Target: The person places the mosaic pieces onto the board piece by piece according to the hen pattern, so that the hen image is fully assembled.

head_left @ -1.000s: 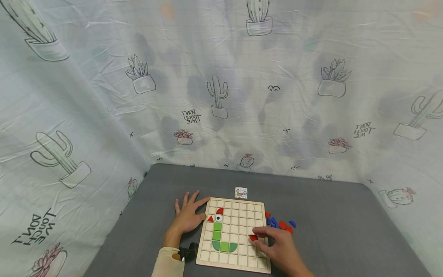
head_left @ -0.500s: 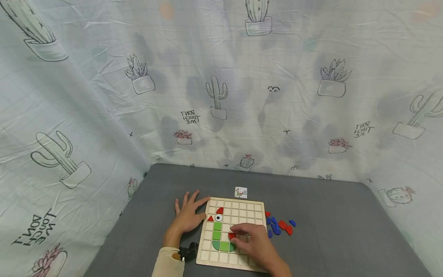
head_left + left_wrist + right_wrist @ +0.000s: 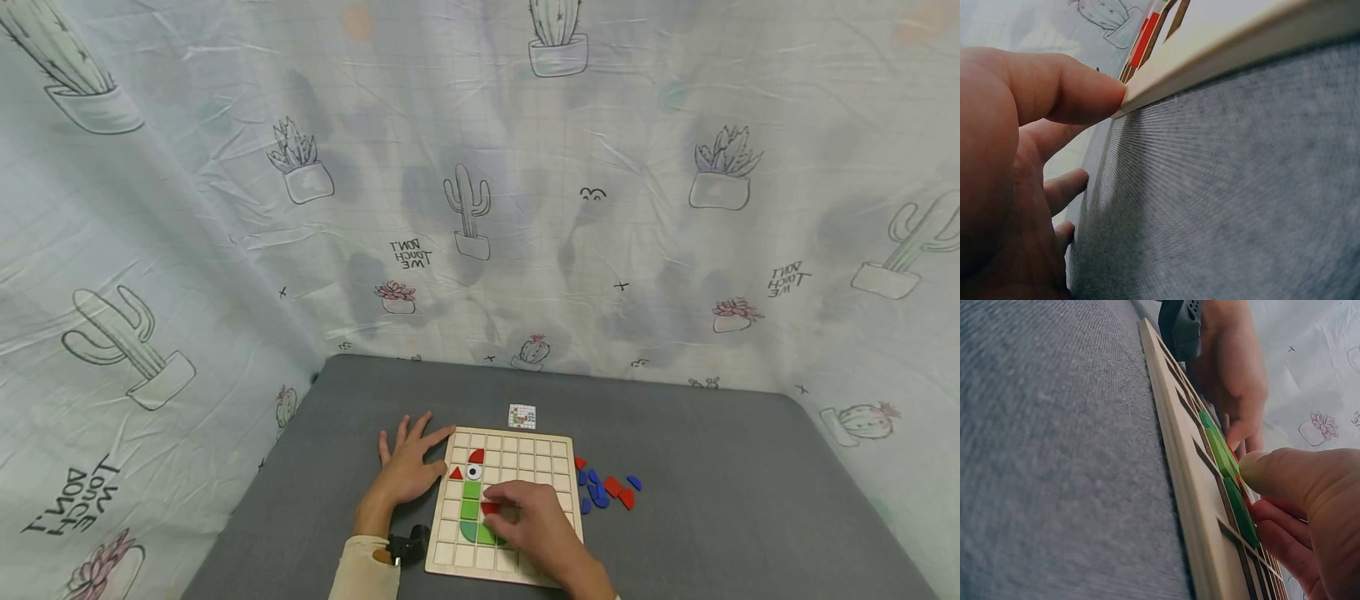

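A light wooden grid board lies on the grey table. My right hand reaches over it and pinches a red tile between thumb and index finger, at the cell right of the lower green square. The tile's exact outline is partly hidden by the fingers. In the right wrist view, the thumb is close above the green tiles. My left hand lies spread at the board's left side, its thumb and index fingertip touching the edge. A red triangle, an eye tile and a red quarter-round sit in cells.
A small printed picture card lies behind the board. Right of the board are loose blue pieces and red pieces. A cactus-print curtain hangs around the table.
My right hand has carried the red tile leftward across the board, from the right columns to the cell beside the green squares. The left hand stays where it was.
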Action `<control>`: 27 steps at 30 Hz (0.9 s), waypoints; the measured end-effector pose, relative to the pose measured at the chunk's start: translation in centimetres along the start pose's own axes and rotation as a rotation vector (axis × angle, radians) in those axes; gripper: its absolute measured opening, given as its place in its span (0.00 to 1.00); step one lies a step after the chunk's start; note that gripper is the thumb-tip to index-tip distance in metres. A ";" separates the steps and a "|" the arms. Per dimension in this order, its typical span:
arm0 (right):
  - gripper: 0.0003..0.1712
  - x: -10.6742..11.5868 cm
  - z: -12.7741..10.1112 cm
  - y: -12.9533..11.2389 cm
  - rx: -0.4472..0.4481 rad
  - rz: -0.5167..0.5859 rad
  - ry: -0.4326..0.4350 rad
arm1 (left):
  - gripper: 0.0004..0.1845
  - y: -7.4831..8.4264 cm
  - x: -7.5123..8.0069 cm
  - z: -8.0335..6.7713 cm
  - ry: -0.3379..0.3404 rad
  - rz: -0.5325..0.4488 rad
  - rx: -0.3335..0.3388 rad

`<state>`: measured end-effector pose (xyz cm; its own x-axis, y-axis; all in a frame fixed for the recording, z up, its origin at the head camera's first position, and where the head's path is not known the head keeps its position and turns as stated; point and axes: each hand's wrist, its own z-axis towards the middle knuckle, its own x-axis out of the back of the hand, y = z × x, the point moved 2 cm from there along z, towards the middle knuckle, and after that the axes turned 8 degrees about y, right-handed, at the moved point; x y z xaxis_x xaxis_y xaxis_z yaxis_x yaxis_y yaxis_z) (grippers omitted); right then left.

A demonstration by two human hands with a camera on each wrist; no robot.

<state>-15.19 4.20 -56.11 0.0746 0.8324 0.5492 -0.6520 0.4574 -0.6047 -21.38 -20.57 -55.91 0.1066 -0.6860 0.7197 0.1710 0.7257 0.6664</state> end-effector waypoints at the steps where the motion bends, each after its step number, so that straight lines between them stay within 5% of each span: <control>1: 0.14 0.0 0.0 -0.1 -0.001 -0.007 0.002 | 0.33 0.0 0.0 0.0 -0.002 0.001 0.002; 18: 0.15 0.0 0.0 -0.6 -0.024 -0.027 -0.019 | 0.33 0.0 0.1 -0.3 0.000 -0.014 0.005; 27: 0.14 2.1 -1.0 0.5 -0.128 0.039 0.009 | 0.34 -0.1 0.1 -0.3 -0.003 -0.022 0.003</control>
<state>-14.64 6.48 -55.88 0.0579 0.8528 0.5190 -0.5531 0.4602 -0.6945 -21.10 -20.68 -55.94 0.1003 -0.7018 0.7052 0.1700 0.7105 0.6829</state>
